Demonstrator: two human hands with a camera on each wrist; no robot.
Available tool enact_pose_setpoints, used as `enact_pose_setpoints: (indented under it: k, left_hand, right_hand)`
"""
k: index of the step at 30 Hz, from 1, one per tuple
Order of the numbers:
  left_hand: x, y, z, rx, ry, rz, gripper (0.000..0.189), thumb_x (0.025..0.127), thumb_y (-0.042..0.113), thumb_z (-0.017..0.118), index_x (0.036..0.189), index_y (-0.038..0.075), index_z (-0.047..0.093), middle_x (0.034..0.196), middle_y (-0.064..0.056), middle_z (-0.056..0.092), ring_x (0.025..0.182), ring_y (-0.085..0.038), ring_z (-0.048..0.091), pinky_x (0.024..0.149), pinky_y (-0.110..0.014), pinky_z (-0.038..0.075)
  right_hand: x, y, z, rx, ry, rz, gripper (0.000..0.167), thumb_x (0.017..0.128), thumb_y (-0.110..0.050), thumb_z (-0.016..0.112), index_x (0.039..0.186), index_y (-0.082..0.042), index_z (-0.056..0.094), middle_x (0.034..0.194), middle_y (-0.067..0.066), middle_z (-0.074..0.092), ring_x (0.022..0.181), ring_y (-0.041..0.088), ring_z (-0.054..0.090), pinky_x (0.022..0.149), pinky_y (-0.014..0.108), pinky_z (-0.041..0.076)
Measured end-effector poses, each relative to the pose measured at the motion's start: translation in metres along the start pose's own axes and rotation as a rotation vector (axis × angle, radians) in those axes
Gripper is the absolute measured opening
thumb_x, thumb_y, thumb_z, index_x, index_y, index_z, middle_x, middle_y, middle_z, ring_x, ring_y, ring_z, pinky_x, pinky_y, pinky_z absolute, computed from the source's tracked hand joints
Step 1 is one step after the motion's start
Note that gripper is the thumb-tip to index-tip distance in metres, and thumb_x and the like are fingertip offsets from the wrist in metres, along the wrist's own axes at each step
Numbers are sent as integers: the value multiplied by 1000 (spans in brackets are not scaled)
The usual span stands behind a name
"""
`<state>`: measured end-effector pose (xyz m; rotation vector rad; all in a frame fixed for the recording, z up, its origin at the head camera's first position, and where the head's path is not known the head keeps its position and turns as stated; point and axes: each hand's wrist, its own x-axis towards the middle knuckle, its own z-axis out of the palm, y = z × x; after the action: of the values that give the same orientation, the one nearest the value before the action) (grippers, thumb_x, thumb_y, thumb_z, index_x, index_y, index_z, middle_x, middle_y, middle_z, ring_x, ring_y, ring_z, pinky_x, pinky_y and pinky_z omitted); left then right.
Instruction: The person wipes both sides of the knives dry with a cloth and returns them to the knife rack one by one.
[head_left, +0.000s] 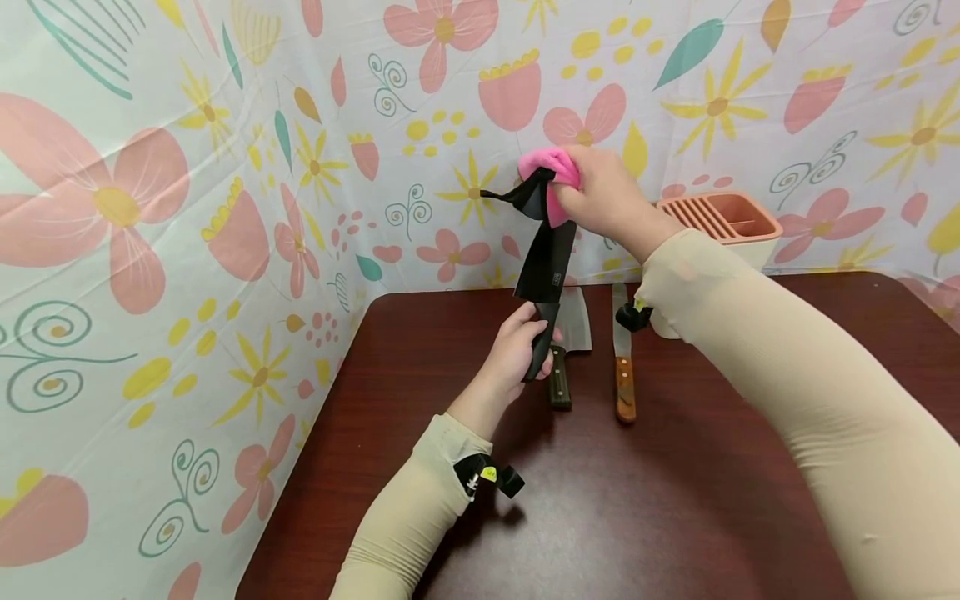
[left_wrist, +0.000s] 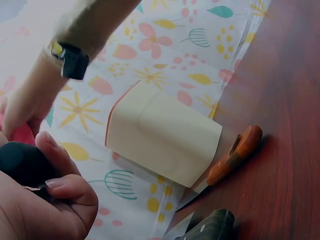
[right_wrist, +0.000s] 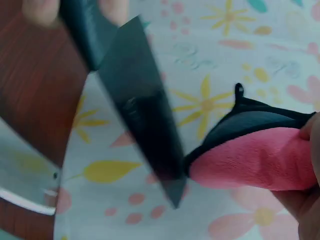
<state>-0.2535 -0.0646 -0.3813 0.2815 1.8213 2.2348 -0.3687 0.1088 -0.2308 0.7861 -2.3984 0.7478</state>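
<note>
My left hand (head_left: pixel 510 354) grips the black handle of a black-bladed knife (head_left: pixel 546 265), its blade pointing up and away above the table. A pink and black cloth (head_left: pixel 551 187) is bunched in my right hand (head_left: pixel 603 187) at the upper end of the blade. In the right wrist view the cloth (right_wrist: pixel 255 157) has a pink plush side, a grey side, black edging and a small loop, and its edge meets the blade (right_wrist: pixel 145 105) near the tip. Below the knife lie a cleaver (head_left: pixel 573 321) with a dark riveted handle and a knife with a wooden handle (head_left: pixel 625 387).
A cream knife holder with a slotted orange top (head_left: pixel 723 215) stands at the back of the dark red-brown table (head_left: pixel 675 517), partly behind my right forearm. Floral cloth (head_left: pixel 255 217) hangs along the back and left sides. Black straps (head_left: pixel 480 475) are on both wrists.
</note>
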Motion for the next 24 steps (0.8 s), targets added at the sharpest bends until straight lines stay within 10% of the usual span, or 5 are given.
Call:
enact_pose_setpoints:
  k: [7, 18, 21, 24]
  left_hand:
    - [-1, 0, 3, -10, -9, 11, 40, 108, 15, 36, 147, 14, 44, 87, -4, 58, 44, -11, 48, 44, -20, 40]
    - [-1, 3, 5, -30, -22, 0, 40, 108, 16, 38, 148, 11, 41, 88, -8, 57, 44, -11, 47, 44, -20, 39]
    - [-1, 4, 6, -22, -15, 21, 36, 107, 14, 37, 142, 8, 44, 87, -8, 56, 43, -11, 47, 43, -20, 38]
    - [-1, 3, 5, -7, -4, 39, 33, 107, 12, 37, 138, 6, 46, 85, -7, 56, 42, -11, 46, 42, -20, 37]
  right_hand:
    - [-8, 20, 25, -225, -113, -23, 17, 95, -19, 59, 93, -4, 52, 67, 8, 46, 63, 28, 48, 61, 41, 44]
    - [-17, 24, 50, -143, -291, -2, 21, 85, -20, 58, 89, -6, 42, 78, 8, 40, 71, 26, 43, 69, 37, 37]
    - [-18, 23, 55, -159, -341, -7, 34, 89, -21, 55, 116, 0, 54, 103, 18, 62, 95, 33, 61, 88, 43, 52]
    - [-18, 22, 58, -200, -388, -23, 59, 94, -22, 52, 148, 2, 48, 147, 26, 54, 140, 39, 51, 119, 52, 41]
